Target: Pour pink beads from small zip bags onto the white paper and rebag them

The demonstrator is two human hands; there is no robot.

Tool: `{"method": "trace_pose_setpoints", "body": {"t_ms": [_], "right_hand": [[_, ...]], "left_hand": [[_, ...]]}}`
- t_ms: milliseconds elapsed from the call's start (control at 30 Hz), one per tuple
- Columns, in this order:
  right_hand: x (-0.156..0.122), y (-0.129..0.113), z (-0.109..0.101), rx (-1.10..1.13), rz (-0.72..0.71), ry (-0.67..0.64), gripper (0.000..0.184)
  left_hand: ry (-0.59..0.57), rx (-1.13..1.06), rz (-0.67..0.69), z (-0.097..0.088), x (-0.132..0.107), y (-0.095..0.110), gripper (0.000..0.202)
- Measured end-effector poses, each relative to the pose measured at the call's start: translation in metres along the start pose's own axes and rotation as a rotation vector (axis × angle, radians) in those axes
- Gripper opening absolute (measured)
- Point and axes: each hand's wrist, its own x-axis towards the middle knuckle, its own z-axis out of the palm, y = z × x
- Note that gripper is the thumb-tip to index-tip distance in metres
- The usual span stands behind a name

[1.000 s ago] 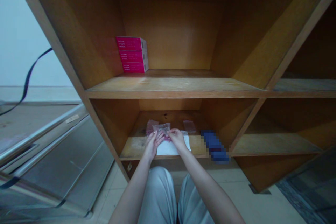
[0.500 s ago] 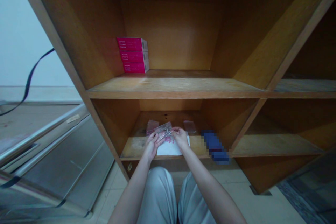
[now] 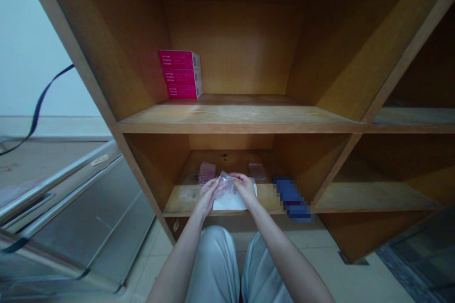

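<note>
Both of my hands reach into the lower compartment of a wooden shelf unit (image 3: 231,125). My left hand (image 3: 206,195) and my right hand (image 3: 246,186) pinch a small clear plastic bag (image 3: 226,181) between them, just above a white sheet (image 3: 229,201) lying on the lower shelf board. The bag looks crumpled and its contents are hard to make out. Behind my hands lie two more small clear bags with pinkish contents, one at the left (image 3: 206,172) and one at the right (image 3: 257,170).
Three pink boxes (image 3: 180,74) are stacked at the back left of the upper shelf. A blurred blue object (image 3: 292,197) lies at the right of the lower shelf. A metal cabinet (image 3: 64,208) stands at the left. My knees show below.
The bag was held spread out with pink contents showing; now my hands have come closer together and lower, and the bag is bunched between them.
</note>
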Motion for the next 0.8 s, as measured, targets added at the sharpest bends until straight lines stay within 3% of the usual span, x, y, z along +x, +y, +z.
{"method": "trace_pose_setpoints", "body": {"t_ms": [200, 367, 800], "right_hand": [[-0.0027, 0.0029, 0.0056, 0.045, 0.015, -0.019, 0.031], [-0.0057, 0.0038, 0.0066, 0.031, 0.031, -0.001, 0.020], [-0.0091, 0.0061, 0.0044, -0.075, 0.029, -0.010, 0.019]], "left_hand": [[0.005, 0.029, -0.014, -0.0015, -0.0004, -0.0007, 0.024], [0.048, 0.003, 0.005, -0.0018, -0.0009, 0.0007, 0.023], [-0.003, 0.101, 0.043, 0.0028, -0.0030, -0.0030, 0.026]]}}
